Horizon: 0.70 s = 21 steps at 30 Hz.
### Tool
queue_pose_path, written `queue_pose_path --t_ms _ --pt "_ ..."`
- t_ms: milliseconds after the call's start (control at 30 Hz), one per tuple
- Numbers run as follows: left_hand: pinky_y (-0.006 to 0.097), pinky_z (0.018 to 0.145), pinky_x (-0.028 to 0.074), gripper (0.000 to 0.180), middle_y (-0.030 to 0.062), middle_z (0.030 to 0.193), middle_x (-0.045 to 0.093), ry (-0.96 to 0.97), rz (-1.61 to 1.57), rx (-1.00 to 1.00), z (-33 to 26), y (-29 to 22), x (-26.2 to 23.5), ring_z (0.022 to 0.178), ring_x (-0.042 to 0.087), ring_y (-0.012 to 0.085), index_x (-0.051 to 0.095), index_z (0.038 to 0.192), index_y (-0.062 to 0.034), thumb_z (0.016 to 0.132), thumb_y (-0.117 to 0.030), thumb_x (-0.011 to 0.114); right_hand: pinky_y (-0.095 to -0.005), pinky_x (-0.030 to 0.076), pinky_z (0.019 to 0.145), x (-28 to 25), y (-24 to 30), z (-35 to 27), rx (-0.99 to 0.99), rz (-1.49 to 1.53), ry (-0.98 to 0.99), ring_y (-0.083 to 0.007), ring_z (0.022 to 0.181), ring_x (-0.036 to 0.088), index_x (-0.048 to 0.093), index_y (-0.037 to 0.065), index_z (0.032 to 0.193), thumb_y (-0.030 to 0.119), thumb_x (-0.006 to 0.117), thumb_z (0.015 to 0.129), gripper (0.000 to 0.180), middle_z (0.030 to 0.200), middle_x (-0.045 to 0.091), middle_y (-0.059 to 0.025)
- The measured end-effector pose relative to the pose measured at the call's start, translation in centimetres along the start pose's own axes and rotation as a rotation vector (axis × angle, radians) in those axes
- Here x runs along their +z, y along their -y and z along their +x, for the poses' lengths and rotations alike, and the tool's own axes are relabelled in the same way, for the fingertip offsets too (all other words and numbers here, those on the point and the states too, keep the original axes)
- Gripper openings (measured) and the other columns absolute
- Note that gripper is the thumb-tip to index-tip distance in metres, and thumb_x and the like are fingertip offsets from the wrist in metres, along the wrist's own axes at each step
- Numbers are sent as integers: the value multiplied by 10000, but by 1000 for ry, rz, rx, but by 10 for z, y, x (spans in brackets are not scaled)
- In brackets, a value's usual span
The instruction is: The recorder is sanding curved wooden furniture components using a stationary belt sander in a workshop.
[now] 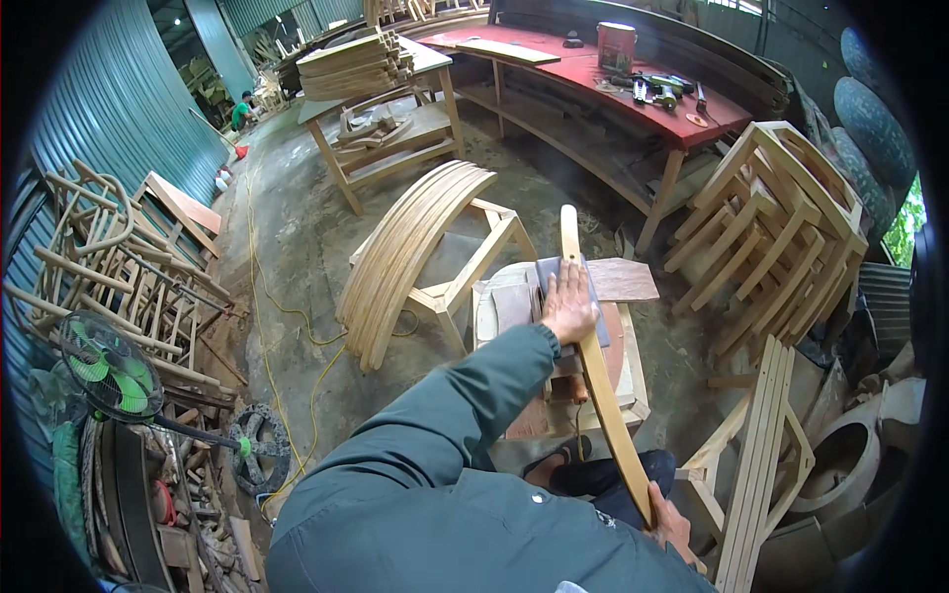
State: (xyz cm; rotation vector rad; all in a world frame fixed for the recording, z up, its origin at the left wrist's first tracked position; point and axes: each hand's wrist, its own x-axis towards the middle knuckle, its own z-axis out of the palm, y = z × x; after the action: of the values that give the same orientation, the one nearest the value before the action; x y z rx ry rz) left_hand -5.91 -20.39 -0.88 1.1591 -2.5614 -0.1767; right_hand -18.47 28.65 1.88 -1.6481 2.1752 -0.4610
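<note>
A long, slightly curved wooden slat (605,395) runs from the far side of a low wooden stand (633,371) back toward my body. My left hand (570,299) lies flat across it, fingers stretched out and pointing away from me. Beneath the slat is a flat grey plate (596,312); the hand partly hides it, and I cannot tell what it belongs to. At the slat's near end my right hand (672,522) is closed around the wood. A brownish handle-like part (578,387) sticks out beside the slat.
Curved slats (415,252) are stacked on a wooden frame to the left. Stacked frames (776,222) stand at right, straight slats (759,465) lower right. A red bench (573,64) carries tools and a bucket. A fan (109,366) and yellow cord (259,296) lie left.
</note>
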Motion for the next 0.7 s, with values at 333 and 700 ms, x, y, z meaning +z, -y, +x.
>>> queue_pose_path --t_ms 333,700 --pt "677 1244 151 879 310 1691 161 -1 -170 -59 -130 -65 -6 1601 71 462 258 1591 96 906 -326 611 -449 544 751 21 -7 -150 -98 -66 -390 -369 897 648 655 122 1349 -37 734 655 716 947 633 -141" --pt "714 1223 68 770 279 1701 181 -39 -356 175 -139 -120 -29 1609 64 431 323 1594 14 1036 -480 519 -318 561 681 33 35 -172 449 1213 -201 -182 794 674 356 37 1604 103 690 965 723 983 706 -108"
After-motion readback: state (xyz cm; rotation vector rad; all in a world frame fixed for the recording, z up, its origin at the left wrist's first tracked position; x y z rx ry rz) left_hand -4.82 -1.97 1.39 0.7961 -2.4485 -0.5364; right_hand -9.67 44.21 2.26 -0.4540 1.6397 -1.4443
